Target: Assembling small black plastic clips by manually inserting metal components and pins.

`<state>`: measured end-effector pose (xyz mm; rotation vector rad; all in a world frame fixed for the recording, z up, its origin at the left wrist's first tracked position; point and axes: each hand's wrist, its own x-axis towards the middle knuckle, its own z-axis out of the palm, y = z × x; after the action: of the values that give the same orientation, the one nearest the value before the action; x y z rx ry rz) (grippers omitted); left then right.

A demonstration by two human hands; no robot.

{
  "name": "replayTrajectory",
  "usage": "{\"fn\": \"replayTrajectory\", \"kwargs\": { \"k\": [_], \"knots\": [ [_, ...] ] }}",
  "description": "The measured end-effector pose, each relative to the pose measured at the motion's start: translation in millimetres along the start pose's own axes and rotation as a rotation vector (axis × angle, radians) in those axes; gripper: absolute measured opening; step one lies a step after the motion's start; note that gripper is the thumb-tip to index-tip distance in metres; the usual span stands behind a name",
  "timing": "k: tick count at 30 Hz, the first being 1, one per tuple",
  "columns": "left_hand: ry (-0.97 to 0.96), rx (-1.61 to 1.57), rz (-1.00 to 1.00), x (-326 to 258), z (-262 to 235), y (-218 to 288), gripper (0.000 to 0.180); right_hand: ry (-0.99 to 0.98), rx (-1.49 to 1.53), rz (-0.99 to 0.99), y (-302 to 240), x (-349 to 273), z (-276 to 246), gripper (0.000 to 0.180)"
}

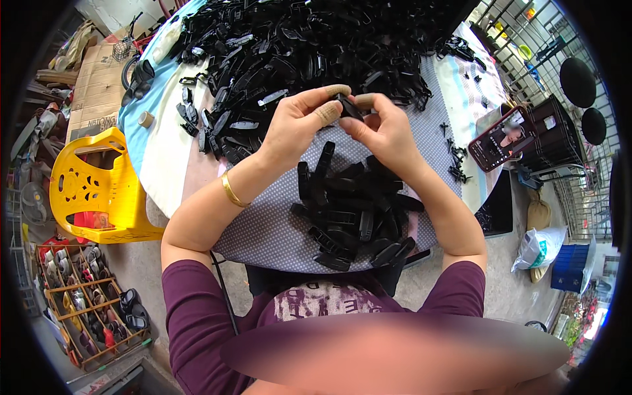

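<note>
Both of my hands meet over the middle of the table, holding one small black plastic part point(351, 108) between them. My left hand point(304, 118), with tape or covers on its fingertips, pinches the part from the left. On the other side, my right hand point(384, 128) grips it between thumb and fingers. Just below the hands lies a smaller pile of black plastic parts point(352, 210), nearest to me. Beyond the hands a large heap of similar black parts point(316, 49) spreads over the far half of the table. The fingers partly hide the held part.
A patterned cloth covers the round table point(263, 227). At its right edge stand a phone point(503, 138) with a lit screen and a group of tiny black pieces point(456, 161). A yellow plastic chair point(99, 187) is at the left, above a shoe rack point(89, 303). A small cup point(145, 119) sits on the left edge.
</note>
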<state>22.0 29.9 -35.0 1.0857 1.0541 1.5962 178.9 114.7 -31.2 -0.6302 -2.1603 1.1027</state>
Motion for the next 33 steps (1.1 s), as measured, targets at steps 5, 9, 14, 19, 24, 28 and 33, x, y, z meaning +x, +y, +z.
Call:
{"fn": "replayTrajectory", "kwargs": {
  "k": [5, 9, 14, 19, 24, 28, 33],
  "knots": [
    [-0.091, 0.099, 0.063, 0, -8, 1, 0.028, -0.077, -0.010, -0.158, 3, -2, -1, 0.027],
    [-0.124, 0.162, 0.129, 1, -8, 5, 0.025, 0.026, -0.148, -0.245, -6, -7, 2, 0.028],
    [-0.256, 0.496, 0.122, -1, -1, 27, 0.029, -0.337, 0.146, 0.043, 10, 18, -42, 0.028],
    [-0.621, 0.863, 0.098, -18, 26, 41, 0.040, -0.098, -0.510, -0.021, 52, 28, -83, 0.028],
    [-0.519, 1.017, 0.231, 23, 26, 8, 0.026, -0.177, -0.947, 0.013, 54, 28, -68, 0.024],
    [-0.431, 1.473, 0.604, 54, 27, -29, 0.026, -0.174, -0.976, 0.021, 60, 29, -70, 0.024],
    [-0.412, 1.410, 0.829, 63, 23, -33, 0.020, 0.074, -0.708, -0.170, 61, 30, -74, 0.022]
  ]
}}
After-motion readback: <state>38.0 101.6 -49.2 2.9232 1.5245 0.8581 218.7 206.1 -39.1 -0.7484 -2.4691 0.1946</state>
